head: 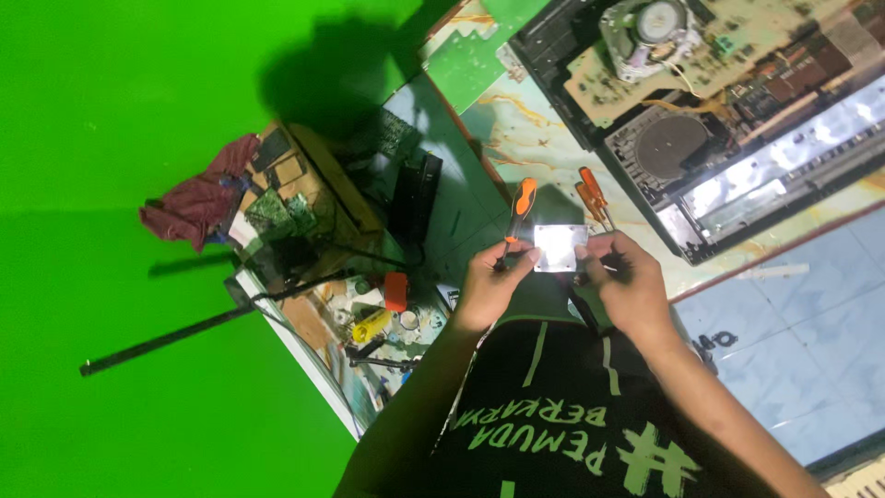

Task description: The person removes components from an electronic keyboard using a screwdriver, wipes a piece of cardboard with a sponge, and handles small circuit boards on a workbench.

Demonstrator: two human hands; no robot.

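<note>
Between my two hands, above the bench [553,138], lies a small rectangular metal plate [560,247], long axis running hand to hand. My left hand [493,281] pinches one short edge and also grips an orange-handled screwdriver [518,214]; my right hand [622,281] pinches the other. Two more screwdrivers [593,198] lie just beyond, near the opened disc player [728,129].

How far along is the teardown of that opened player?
Done: opened player lies uncovered, boards and disc drive exposed. In hand: left hand and right hand hold a shiny metal plate. Left: unclear; orange-handled screwdrivers lie beside it.
</note>
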